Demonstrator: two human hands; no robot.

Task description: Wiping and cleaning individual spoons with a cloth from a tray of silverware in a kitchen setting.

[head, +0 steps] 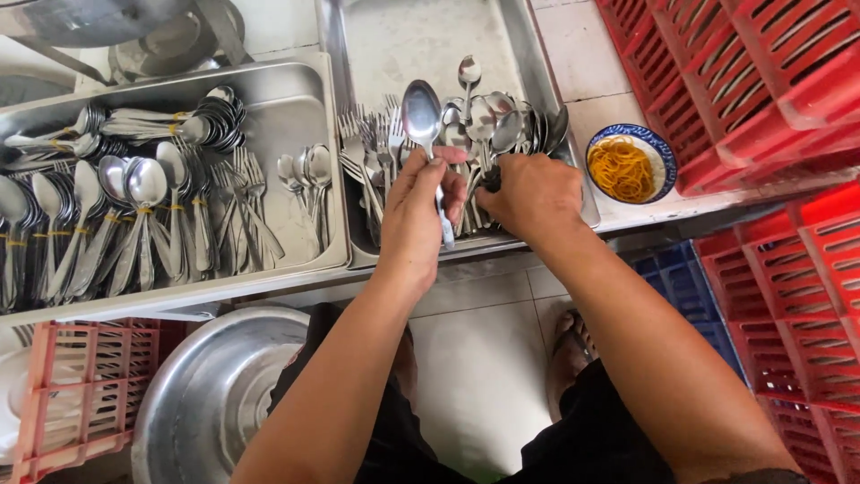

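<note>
left hand: (421,202) is closing around the handle of one spoon (423,121), bowl up, lifting it clear of the pile; fingers are curled tight on the shaft, thumb on top.
right hand: (530,193) is gripping a fanned bunch of spoons (488,121) by the handles, fist pressed shut, bowls pointing away from the body.
where: both hands are working over the near edge of the right tray (515,54), the single spoon just beside the bunch, handles almost touching.
loose stock: forks (365,148) are lying in the same tray, left of the hands, unsorted.
done stock: left tray (305,90) is carrying bundled spoons (134,220) tied with yellow bands, plus a few loose spoons (305,170) at its right end.
bands: blue-rimmed bowl (661,148) of yellow rubber bands (621,168) is sitting on the table right of the tray, near the right hand.
step (judgement): looks like the bunch is being built up, one spoon at a time; not banded yet.
next move (judgement): would call for nesting the single spoon into the bunch with bowls aligned, right hand loosening just enough to take it without the fan slipping (count in the bunch can't be read from here).
surroundings: red crates (761,81) on the right, a pink crate (81,385) and a big metal basin (215,394) below the table.
</note>
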